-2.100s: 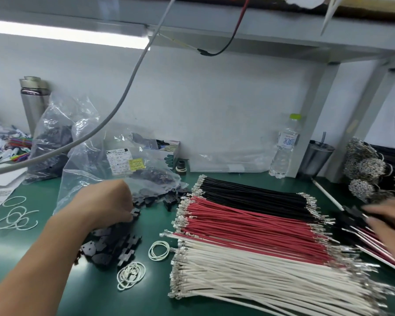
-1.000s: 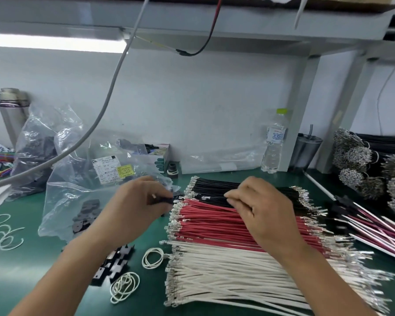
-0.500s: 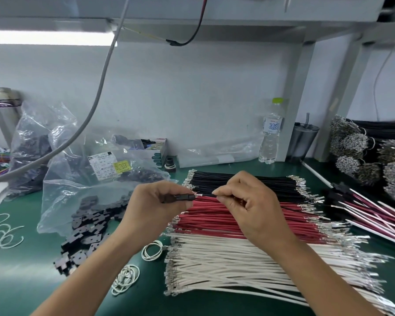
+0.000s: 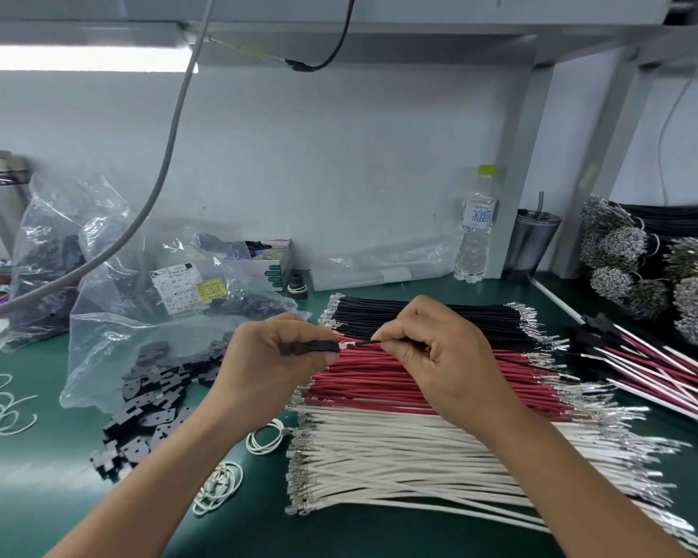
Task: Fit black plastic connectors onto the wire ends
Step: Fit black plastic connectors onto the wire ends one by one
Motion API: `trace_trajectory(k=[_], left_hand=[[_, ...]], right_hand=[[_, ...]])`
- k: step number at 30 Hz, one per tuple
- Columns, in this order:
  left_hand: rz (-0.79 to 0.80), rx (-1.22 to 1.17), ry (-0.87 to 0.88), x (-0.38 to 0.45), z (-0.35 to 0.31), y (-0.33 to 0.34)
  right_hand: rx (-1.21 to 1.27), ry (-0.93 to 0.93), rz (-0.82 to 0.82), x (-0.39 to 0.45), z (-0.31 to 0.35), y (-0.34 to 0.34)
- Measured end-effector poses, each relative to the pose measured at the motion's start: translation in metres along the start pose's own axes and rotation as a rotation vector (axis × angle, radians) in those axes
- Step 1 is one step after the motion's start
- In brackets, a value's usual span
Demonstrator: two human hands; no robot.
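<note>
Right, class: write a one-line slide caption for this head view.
Left hand holds a black connector; right hand feeds a black wire in.

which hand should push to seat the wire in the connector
The right hand. It pinches the black wire just behind its metal tip, which points at the connector's opening. The left hand grips the connector, so it is probably better holding steady.

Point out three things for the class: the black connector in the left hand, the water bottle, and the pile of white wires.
black connector (image 4: pixel 314 347), head view: middle of its body, between the fingers.
water bottle (image 4: pixel 475 243), head view: clear body below the label.
white wires (image 4: pixel 399 457), head view: middle of the pile.
</note>
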State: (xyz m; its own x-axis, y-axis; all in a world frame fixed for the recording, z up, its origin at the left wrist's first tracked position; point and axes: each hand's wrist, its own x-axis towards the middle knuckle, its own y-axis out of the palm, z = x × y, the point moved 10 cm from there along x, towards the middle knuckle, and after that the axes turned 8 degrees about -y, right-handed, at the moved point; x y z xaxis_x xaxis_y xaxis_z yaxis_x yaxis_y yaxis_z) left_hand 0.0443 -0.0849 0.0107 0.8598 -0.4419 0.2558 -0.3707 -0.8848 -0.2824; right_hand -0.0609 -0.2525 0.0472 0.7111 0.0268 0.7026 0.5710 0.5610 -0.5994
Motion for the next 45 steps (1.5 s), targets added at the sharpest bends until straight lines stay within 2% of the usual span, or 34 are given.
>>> trace_trajectory(k=[3, 9, 14, 19, 23, 33, 36, 39, 40, 42, 45], left_hand=[[-0.009, -0.004, -0.013, 0.001, 0.001, 0.0], [-0.013, 0.115, 0.056, -0.003, -0.009, 0.004], [-0.034, 0.192, 0.078, -0.006, -0.013, 0.004], [0.016, 0.242, 0.109, -0.011, -0.017, 0.013], [-0.029, 0.181, 0.106, -0.009, -0.021, 0.008], [-0.018, 0.23, 0.164, -0.011, -0.023, 0.007], [-0.016, 0.193, 0.132, -0.008, -0.018, 0.008], [-0.087, 0.013, 0.026, -0.001, -0.008, -0.002], [-0.12, -0.044, 0.003, 0.001, -0.004, -0.007], [-0.161, -0.103, -0.033, 0.002, 0.002, -0.016], [-0.158, -0.114, -0.088, 0.001, 0.009, -0.018]], right_hand=[[0.025, 0.027, -0.023, 0.0, -0.002, -0.002], [0.008, 0.02, 0.083, 0.0, 0.004, 0.011], [0.027, 0.025, 0.103, -0.001, 0.004, 0.018], [-0.142, -0.121, 0.131, -0.002, 0.022, 0.025], [-0.125, -0.077, 0.068, 0.001, 0.015, 0.016], [-0.165, -0.171, 0.024, -0.001, 0.027, 0.028], [-0.299, -0.2, -0.03, 0.002, 0.027, 0.017], [-0.456, -0.274, -0.127, 0.005, 0.034, 0.005], [-0.466, -0.295, -0.117, 0.005, 0.036, 0.008], [-0.477, -0.306, 0.011, 0.005, 0.032, 0.03], [-0.442, -0.173, 0.216, 0.004, 0.008, 0.059]])
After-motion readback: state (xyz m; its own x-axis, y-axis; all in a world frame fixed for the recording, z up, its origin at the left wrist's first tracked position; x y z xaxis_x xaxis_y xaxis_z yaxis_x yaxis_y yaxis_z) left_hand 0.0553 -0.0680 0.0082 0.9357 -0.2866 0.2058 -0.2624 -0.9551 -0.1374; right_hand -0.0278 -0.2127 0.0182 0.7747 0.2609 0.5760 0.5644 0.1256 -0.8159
